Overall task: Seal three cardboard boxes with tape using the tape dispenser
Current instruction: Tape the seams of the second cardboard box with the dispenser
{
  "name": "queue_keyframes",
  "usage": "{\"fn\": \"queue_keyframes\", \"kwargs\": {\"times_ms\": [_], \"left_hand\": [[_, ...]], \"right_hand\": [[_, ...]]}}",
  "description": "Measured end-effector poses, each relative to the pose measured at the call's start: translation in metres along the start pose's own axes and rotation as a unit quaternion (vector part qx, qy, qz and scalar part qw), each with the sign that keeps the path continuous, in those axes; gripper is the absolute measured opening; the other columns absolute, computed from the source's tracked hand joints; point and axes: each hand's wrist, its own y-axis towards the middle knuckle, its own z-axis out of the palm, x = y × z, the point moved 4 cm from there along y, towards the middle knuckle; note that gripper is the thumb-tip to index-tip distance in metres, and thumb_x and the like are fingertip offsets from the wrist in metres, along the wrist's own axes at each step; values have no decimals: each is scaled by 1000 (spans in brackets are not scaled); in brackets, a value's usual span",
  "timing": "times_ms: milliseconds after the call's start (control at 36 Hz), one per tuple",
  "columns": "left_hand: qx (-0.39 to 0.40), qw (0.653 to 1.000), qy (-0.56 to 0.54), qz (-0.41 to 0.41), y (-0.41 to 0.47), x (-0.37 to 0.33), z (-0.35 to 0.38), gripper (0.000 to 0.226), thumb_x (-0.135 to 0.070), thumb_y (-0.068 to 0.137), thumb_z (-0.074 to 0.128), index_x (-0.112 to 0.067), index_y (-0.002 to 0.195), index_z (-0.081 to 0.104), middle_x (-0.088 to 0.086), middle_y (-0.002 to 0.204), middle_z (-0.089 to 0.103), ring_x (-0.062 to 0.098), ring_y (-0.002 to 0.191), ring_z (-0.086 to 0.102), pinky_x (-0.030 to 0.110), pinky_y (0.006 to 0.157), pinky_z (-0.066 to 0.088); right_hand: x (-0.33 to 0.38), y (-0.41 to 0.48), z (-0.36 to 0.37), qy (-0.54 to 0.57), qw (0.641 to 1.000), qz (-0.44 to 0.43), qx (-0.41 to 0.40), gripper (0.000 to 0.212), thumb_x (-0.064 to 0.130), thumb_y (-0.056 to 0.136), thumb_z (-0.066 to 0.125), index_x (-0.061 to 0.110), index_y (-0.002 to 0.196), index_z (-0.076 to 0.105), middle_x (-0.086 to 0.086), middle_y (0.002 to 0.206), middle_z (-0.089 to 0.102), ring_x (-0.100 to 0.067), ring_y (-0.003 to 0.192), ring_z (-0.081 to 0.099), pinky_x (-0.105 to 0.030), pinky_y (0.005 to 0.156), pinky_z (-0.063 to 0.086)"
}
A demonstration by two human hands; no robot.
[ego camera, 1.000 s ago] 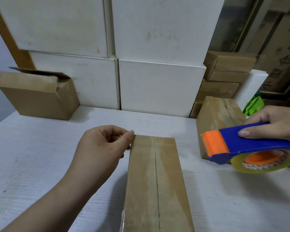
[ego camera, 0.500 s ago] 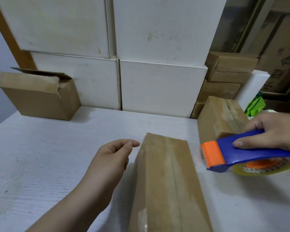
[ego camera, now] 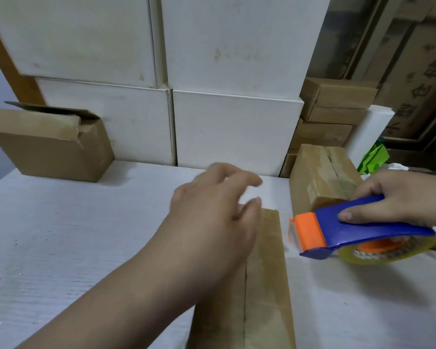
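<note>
Long cardboard box (ego camera: 264,285) is lying near centre on the white table (ego camera: 61,248), seam up, with the left hand (ego camera: 212,217) hovering over its far end, fingers loosely spread and gripping nothing, while the right hand (ego camera: 398,200) is clamping the blue tape dispenser (ego camera: 358,233) just right of it, a taped box (ego camera: 322,177) sitting behind.

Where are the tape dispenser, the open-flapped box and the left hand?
tape dispenser (ego camera: 358,224), head view, on the blue handle.
open-flapped box (ego camera: 48,149), head view, on its front face.
left hand (ego camera: 212,217), head view, on the back of the hand.
</note>
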Motion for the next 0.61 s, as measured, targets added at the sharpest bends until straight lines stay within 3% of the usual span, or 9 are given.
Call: {"fn": "queue_keyframes", "kwargs": {"times_ms": [83,139,250,389,472,611], "left_hand": [[81,985,148,47,6,-7,20,47,-50,107,36,-43,153,35,-21,161,31,2,147,23,35,125,14],[117,972,194,67,9,-5,32,54,-57,105,32,-41,156,28,-17,165,29,8,153,18,40,127,11],[157,960,221,73,11,6,41,58,-66,102,27,-44,156,23,-18,156,37,12,146,27,38,122,20],[168,970,168,55,9,17,36,58,-67,100,26,-54,156,14,-26,145,36,8,136,27,35,117,27],[172,972,149,55,8,17,36,58,-66,98,24,-60,154,10,-29,137,38,6,131,27,35,116,27],[182,971,141,61,9,17,39,49,-61,101,23,-67,148,10,-30,128,38,4,123,28,35,113,30]], "right_hand": [[0,1,0,2,1000,-5,-9,53,77,56,64,32,76,83,0,71,79,-16,67,75,-25,61,54],[-1,0,1,4,1000,-9,-3,57,82,53,62,33,75,82,1,70,79,-13,64,74,-23,59,53],[-7,-2,3,-11,1000,-16,22,78,100,40,55,36,75,82,3,66,77,-7,58,69,-23,59,50],[-14,-5,8,8,999,-33,10,89,103,36,56,28,77,83,-2,68,77,-15,62,71,-31,64,53],[-12,-7,15,25,999,-26,6,70,87,52,62,26,79,83,-1,66,77,-7,56,68,-29,61,51],[-10,-2,23,6,1000,-19,-17,48,79,68,64,35,78,81,3,76,79,-13,71,75,-27,67,56]]}}
